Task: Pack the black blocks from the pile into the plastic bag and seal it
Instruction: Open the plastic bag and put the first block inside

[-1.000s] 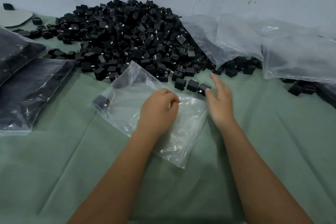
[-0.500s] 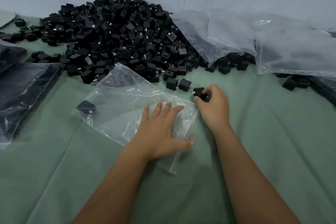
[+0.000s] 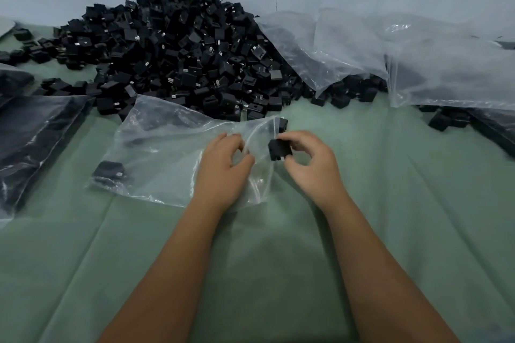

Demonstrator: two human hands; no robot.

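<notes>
Head view: right hand (image 3: 312,164) pinching 1 small black plastic block (image 3: 279,149) between thumb and curled fingers, right at the mouth of the clear, crinkled plastic bag (image 3: 167,153). Left hand (image 3: 225,167) curled onto the bag's open edge, gripping the film and lifting the lip. Bag lying flat on the green cloth-covered worktop (image 3: 390,203), with 1 black block (image 3: 108,171) already inside near the far left corner. Big pile of black blocks (image 3: 181,50) heaped against the pale wall, just behind the bag. Filled dark bags (image 3: 33,136) at the left edge, loose clear plastic sheeting (image 3: 390,56) draped over blocks on the right.

Likely trouble: thin, slippery film slipping from the left hand's grip, closing the mouth just as the block arrives. Block's corner or metal pin catching the lip, possibly tearing the film. Block released too early, landing on the cloth outside. Mouth hard to make out through the clear folds, so aim uncertain.
</notes>
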